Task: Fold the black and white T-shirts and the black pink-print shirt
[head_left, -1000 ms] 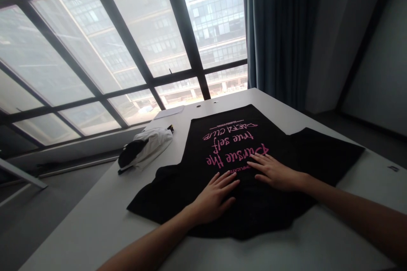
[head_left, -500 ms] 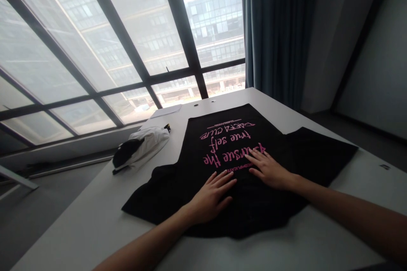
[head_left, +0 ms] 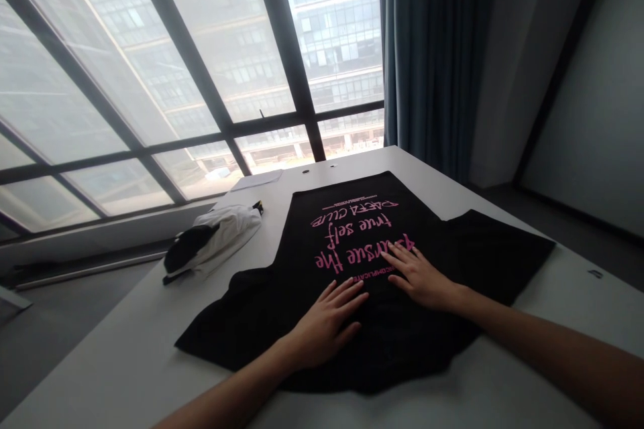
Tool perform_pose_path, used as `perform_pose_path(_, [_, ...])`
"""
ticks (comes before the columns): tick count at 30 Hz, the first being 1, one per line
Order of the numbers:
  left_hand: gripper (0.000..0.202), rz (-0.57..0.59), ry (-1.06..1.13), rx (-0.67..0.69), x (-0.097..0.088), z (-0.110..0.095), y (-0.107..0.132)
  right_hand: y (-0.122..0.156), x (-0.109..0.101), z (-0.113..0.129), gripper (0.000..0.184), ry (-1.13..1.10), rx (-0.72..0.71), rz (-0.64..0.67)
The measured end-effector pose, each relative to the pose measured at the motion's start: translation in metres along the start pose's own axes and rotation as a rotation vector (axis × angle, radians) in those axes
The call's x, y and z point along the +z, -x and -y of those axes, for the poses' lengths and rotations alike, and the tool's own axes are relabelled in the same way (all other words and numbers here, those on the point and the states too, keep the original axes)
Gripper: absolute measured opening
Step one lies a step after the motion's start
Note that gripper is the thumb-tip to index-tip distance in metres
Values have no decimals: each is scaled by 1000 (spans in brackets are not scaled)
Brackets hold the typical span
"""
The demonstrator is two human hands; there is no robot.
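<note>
Matte black cloth T-shirt (head_left: 385, 328), pink script (head_left: 373, 251)

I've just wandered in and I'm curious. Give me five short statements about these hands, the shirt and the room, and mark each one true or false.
1. The left hand and the right hand both rest on a black shirt. True.
2. Everything written on the shirt is green. False: the lettering is pink.
3. A crumpled black-and-white cloth lies on the white table, left of the shirt. True.
4. The right hand is balled into a fist. False: it lies open, palm down.
5. A blue-grey curtain hangs to the right of the windows. True.
</note>
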State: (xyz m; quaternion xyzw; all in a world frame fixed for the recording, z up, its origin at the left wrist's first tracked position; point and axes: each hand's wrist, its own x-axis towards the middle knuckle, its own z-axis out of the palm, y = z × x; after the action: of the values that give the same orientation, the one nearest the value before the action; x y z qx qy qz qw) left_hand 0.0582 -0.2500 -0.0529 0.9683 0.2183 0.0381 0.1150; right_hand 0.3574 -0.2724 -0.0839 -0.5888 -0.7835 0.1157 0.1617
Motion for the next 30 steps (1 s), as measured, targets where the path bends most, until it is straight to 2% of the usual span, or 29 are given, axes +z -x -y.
perform_pose_path(6, [60, -17, -10, 3, 0, 0, 0, 0, 0, -1, 65, 36, 45, 30])
perform_pose_path(16, [58, -6, 0, -3, 1, 1, 0, -2, -1, 0, 61, -7, 16, -41])
perform_pose_path(22, [59, -13, -4, -1, 2, 2, 0, 0, -2, 0, 64, 3, 24, 25])
perform_pose_path(30, [60, -23, -5, 9, 2, 2, 0, -2, 1, -2, 66, -1, 38, 1])
